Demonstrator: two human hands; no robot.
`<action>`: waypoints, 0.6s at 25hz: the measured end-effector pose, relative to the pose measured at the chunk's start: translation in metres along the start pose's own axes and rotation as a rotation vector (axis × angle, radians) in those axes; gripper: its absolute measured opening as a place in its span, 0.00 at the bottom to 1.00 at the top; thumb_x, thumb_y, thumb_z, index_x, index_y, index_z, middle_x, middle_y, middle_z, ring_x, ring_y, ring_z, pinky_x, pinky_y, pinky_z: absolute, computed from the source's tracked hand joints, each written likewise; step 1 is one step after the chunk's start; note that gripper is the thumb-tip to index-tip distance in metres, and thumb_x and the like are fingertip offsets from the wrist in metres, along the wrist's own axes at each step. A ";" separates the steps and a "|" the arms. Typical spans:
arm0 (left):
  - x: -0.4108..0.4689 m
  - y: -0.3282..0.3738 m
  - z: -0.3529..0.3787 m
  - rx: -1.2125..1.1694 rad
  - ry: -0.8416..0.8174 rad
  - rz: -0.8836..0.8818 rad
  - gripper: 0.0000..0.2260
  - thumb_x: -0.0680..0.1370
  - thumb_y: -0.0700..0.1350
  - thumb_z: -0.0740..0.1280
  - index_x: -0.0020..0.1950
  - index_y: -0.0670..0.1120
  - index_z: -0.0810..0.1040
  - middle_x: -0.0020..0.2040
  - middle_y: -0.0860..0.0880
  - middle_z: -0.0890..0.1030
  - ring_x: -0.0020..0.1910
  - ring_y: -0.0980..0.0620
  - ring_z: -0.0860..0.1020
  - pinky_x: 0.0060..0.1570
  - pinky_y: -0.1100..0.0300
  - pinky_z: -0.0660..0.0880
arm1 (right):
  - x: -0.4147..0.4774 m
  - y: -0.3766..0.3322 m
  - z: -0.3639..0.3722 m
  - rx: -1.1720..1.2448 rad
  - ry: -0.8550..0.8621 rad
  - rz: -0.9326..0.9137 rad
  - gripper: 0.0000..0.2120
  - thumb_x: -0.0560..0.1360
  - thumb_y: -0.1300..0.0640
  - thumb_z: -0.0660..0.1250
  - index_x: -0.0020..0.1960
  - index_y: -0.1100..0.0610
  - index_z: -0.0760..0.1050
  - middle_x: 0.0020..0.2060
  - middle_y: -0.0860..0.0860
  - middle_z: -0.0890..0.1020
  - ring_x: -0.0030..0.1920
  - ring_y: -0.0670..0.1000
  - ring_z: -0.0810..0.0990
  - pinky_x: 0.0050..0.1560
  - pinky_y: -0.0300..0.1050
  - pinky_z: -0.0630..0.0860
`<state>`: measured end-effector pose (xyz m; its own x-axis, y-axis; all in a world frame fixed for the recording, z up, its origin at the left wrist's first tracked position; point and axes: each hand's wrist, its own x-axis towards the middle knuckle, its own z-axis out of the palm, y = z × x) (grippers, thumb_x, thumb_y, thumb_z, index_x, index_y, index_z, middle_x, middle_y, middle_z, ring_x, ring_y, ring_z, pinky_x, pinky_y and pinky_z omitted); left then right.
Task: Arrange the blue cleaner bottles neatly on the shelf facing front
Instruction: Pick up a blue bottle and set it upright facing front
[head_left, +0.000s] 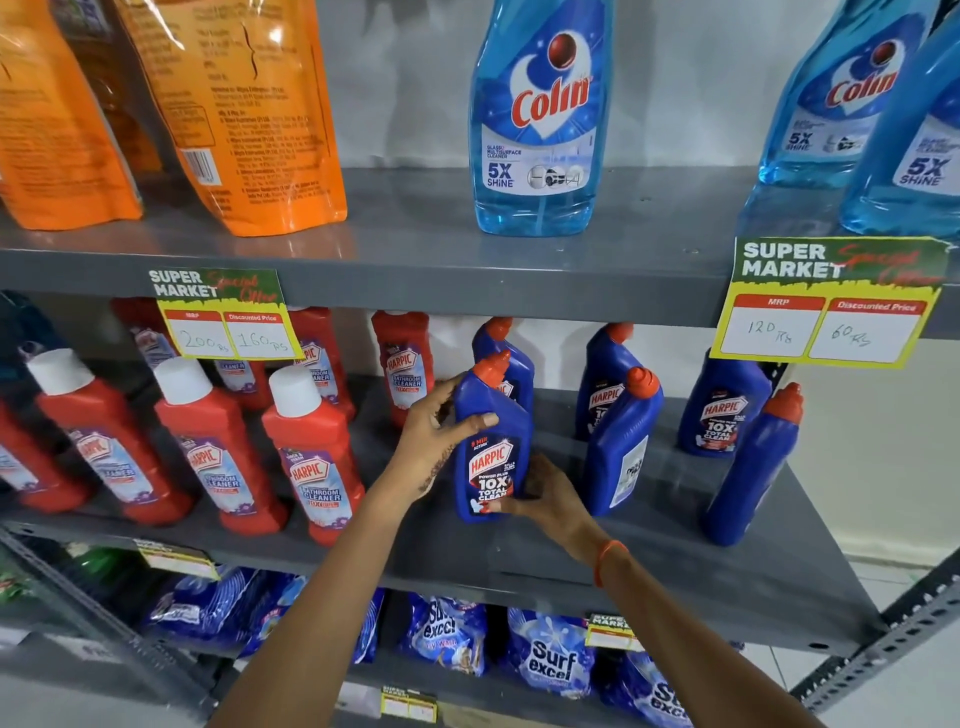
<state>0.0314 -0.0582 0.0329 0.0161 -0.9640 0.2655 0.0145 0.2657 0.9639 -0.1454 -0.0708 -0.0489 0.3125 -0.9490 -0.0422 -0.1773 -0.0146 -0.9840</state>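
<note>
Several blue Harpic cleaner bottles with orange caps stand on the grey middle shelf (649, 561). My left hand (436, 436) grips the upper left side of the front blue bottle (491, 457), whose label faces front. My right hand (545, 501) holds the same bottle at its lower right, near the base. Another blue bottle (511, 358) stands right behind it. To the right, one blue bottle (621, 441) shows its back label, and the far-right one (753, 467) is turned away, no label showing. Two rear bottles (605, 379) (724, 405) face front.
Red Harpic bathroom cleaner bottles (311, 457) fill the shelf's left half, close to my left forearm. Above are Colin spray bottles (540, 119) and orange pouches (228, 109). Price tags (826, 306) hang from the upper shelf edge. Surf Excel packs (550, 660) lie below.
</note>
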 end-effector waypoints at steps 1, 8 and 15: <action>0.000 -0.001 -0.001 0.015 -0.022 -0.007 0.22 0.66 0.43 0.75 0.60 0.49 0.77 0.53 0.48 0.84 0.52 0.50 0.82 0.47 0.61 0.80 | 0.000 0.004 0.005 -0.019 0.071 0.007 0.31 0.58 0.59 0.81 0.56 0.57 0.70 0.54 0.53 0.82 0.53 0.53 0.81 0.56 0.52 0.80; -0.003 -0.014 -0.012 0.018 -0.070 -0.036 0.20 0.70 0.37 0.72 0.59 0.52 0.77 0.52 0.54 0.84 0.55 0.53 0.81 0.49 0.63 0.78 | 0.006 0.017 0.027 -0.064 0.291 0.000 0.27 0.57 0.57 0.81 0.48 0.48 0.68 0.42 0.41 0.80 0.46 0.48 0.81 0.43 0.38 0.78; -0.013 -0.022 -0.009 0.172 0.005 -0.081 0.33 0.72 0.43 0.71 0.73 0.48 0.60 0.71 0.44 0.70 0.69 0.49 0.69 0.64 0.54 0.72 | 0.001 0.013 0.041 -0.101 0.327 -0.074 0.27 0.63 0.61 0.77 0.57 0.54 0.69 0.51 0.48 0.79 0.55 0.53 0.80 0.46 0.33 0.75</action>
<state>0.0400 -0.0518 0.0083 0.0270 -0.9820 0.1870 -0.1549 0.1807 0.9713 -0.1089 -0.0594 -0.0691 0.0156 -0.9947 0.1019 -0.2622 -0.1024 -0.9596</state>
